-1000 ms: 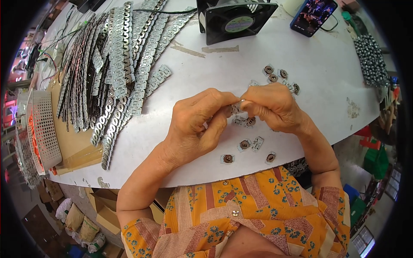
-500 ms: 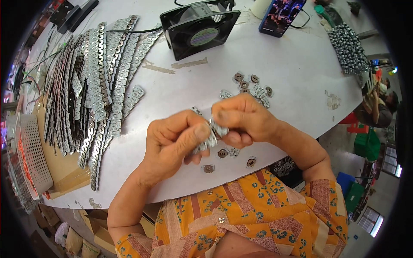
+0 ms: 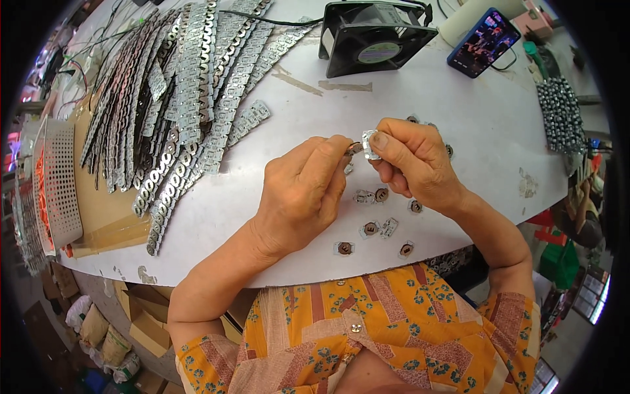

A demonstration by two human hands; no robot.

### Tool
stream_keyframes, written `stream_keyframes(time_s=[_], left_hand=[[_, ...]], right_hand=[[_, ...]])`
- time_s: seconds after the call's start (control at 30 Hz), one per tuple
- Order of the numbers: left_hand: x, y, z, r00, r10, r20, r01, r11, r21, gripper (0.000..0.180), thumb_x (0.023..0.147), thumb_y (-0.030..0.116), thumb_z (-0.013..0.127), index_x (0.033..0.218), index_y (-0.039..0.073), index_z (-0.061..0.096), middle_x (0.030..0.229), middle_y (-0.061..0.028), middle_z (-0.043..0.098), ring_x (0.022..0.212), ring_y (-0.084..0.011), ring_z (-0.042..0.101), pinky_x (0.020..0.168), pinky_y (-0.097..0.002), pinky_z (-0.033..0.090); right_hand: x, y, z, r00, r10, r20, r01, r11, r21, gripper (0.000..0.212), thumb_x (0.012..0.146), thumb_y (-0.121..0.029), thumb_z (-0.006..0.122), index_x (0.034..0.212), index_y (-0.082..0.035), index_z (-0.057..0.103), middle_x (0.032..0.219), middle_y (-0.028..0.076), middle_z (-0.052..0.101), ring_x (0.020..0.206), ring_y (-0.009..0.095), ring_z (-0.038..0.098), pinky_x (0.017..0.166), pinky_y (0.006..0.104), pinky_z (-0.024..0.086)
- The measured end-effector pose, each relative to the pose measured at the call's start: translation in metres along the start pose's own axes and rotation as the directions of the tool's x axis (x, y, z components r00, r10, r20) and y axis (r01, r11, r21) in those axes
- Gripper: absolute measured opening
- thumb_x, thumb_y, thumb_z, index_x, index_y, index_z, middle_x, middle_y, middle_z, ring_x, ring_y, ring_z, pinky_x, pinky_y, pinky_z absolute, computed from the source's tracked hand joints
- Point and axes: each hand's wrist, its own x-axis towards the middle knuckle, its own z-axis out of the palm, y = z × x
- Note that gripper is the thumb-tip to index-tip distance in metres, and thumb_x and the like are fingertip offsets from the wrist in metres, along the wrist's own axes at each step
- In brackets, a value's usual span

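My left hand (image 3: 305, 187) is closed, its thumb and fingertips pinching a small circuit board piece (image 3: 355, 149) with a dark round part. Beside it my right hand (image 3: 415, 157) pinches another small silvery board piece (image 3: 369, 146) between thumb and forefinger. The two pieces sit edge to edge; whether they are still joined I cannot tell. Below the hands several loose board pieces lie scattered on the white table, some with a brown round component, such as this board (image 3: 371, 228). A few more are partly hidden behind my right hand.
Long strips of circuit boards (image 3: 220, 131) are heaped at the left, partly on cardboard (image 3: 115, 220). A white perforated basket (image 3: 62, 190) stands at the far left edge. A black fan (image 3: 377, 49) and a propped phone (image 3: 484, 43) stand at the back. A bundle of dark parts (image 3: 560, 115) lies far right.
Both hands have moved up and apart slightly, and the pieces now show between the fingertips. The view has shifted, so the strips and fan appear elsewhere in the picture.
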Motion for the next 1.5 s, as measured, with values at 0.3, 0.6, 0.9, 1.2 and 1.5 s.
stream_keyframes(time_s=[0.3, 0.6, 0.9, 1.2, 1.5], left_hand=[[0.001, -0.009, 0.0, 0.992, -0.043, -0.115, 0.04, 0.999, -0.026, 0.021, 0.09, -0.013, 0.065, 0.108, -0.003, 0.065, 0.081, -0.0106, 0.066, 0.061, -0.0162, 0.063, 0.054, -0.0284, 0.049], [-0.002, -0.011, 0.001, 0.999, 0.006, 0.041, -0.001, 0.993, -0.118, 0.027, 0.082, -0.014, 0.066, 0.106, -0.002, 0.063, 0.079, -0.0125, 0.062, 0.061, -0.0283, 0.062, 0.054, -0.036, 0.05], [0.0, -0.006, -0.001, 0.993, -0.026, 0.118, 0.039, 0.993, -0.112, 0.021, 0.089, -0.014, 0.064, 0.107, -0.002, 0.064, 0.083, -0.0124, 0.064, 0.064, -0.0227, 0.065, 0.056, -0.0316, 0.049], [-0.004, -0.001, -0.001, 0.947, -0.218, 0.234, 0.286, 0.905, -0.316, 0.011, 0.095, -0.006, 0.066, 0.105, -0.001, 0.065, 0.081, -0.0075, 0.067, 0.064, -0.0145, 0.065, 0.057, -0.0275, 0.052], [-0.002, 0.003, -0.017, 0.85, -0.392, 0.351, 0.507, 0.789, -0.347, 0.01, 0.102, 0.009, 0.066, 0.097, 0.0, 0.067, 0.073, -0.0047, 0.068, 0.059, -0.0081, 0.06, 0.053, -0.0232, 0.048]], right_hand=[[0.012, 0.007, 0.011, 0.992, -0.093, -0.086, 0.089, 0.995, -0.041, 0.033, 0.109, -0.024, 0.054, 0.083, -0.006, 0.061, 0.063, -0.005, 0.055, 0.05, 0.001, 0.042, 0.044, 0.0199, 0.032], [0.007, 0.021, 0.007, 0.983, -0.153, -0.101, 0.151, 0.988, -0.022, 0.031, 0.109, -0.023, 0.055, 0.083, -0.006, 0.062, 0.064, -0.005, 0.056, 0.052, 0.001, 0.043, 0.046, 0.0199, 0.034], [0.013, 0.026, -0.01, 0.87, -0.491, 0.046, 0.453, 0.758, -0.469, 0.026, 0.106, -0.012, 0.057, 0.085, 0.0, 0.064, 0.07, 0.005, 0.061, 0.056, 0.013, 0.059, 0.051, 0.0273, 0.046], [0.015, 0.026, -0.016, 0.818, -0.522, 0.243, 0.573, 0.698, -0.43, 0.023, 0.103, -0.019, 0.066, 0.086, -0.003, 0.067, 0.064, 0.003, 0.061, 0.055, 0.016, 0.06, 0.052, 0.0306, 0.046], [0.01, 0.017, -0.007, 0.789, -0.578, 0.209, 0.606, 0.674, -0.423, 0.024, 0.104, -0.019, 0.066, 0.087, -0.002, 0.063, 0.06, 0.002, 0.058, 0.051, 0.015, 0.057, 0.047, 0.0303, 0.042]])
